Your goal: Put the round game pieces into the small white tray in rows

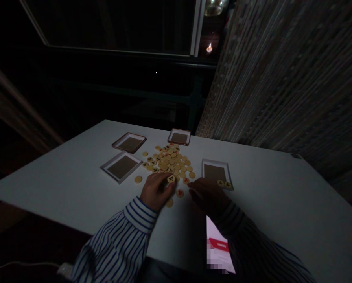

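My left hand (157,192) is closed, pinching a round wooden Chinese chess piece (171,179) with a black character between thumb and fingers. Just to its right, my right hand (207,194) is in shadow with its fingers curled; their tips meet the edge of a red-marked piece (186,181). Whether those fingers grip anything is hidden. Between the hands another red-marked piece (179,193) lies face up. A blank piece (169,203) sits beside my left thumb. Beyond the hands spreads a heap of pieces (171,160), many of them blank side up.
Shallow trays stand around the heap: one at far left (115,146), one at near left (105,168), one at the back (179,130). The right tray (205,164) holds two pieces (224,184). A lit phone (218,230) lies under my right forearm. String curtains (282,70) hang at right.
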Demonstrator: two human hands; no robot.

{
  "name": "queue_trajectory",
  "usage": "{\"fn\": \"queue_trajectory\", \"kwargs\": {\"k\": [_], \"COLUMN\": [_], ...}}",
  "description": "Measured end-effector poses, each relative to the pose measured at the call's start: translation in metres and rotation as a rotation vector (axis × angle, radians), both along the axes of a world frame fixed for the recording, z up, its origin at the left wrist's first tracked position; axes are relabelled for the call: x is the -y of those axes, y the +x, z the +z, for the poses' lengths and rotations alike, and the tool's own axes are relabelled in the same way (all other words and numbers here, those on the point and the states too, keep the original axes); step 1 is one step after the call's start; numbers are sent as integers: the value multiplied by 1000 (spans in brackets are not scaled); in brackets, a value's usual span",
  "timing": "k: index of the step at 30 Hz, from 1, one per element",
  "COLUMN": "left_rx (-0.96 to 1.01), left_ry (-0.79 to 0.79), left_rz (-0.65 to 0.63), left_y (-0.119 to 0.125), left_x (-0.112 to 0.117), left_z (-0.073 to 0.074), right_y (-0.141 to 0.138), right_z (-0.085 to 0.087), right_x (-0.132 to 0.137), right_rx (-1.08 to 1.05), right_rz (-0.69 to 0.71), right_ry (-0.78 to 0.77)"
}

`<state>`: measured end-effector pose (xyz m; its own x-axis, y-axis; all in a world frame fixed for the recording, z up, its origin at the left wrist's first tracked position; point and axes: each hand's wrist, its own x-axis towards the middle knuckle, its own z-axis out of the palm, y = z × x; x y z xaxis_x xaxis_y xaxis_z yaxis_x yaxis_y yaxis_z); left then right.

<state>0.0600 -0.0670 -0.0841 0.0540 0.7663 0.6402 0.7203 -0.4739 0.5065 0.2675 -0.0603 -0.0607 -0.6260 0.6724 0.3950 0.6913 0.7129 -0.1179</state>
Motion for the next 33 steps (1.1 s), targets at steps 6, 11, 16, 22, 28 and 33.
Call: {"fn": "queue_trajectory", "kwargs": {"k": [6, 11, 16, 22, 28, 33], "left_rx": [20, 50, 109, 234, 344, 513], "left_ry": [16, -8, -99, -181, -286, -315], "left_rz": [-56, -53, -46, -58, -78, -52], "left_y": [-1, 1, 3, 5, 8, 18], "left_x": [0, 1, 3, 2, 3, 3], "left_z": [0, 1, 1, 0, 8, 21], "right_y": [3, 12, 32, 57, 70, 77], "right_z": [0, 1, 5, 3, 4, 3], "right_x": [-1, -3, -6, -4, -4, -5], "right_rx": [-65, -153, -134, -141, -268, -285], "right_rz": [-11, -22, -73, -209, -239, -268], "right_ry": [38, 31, 32, 80, 188, 227]}}
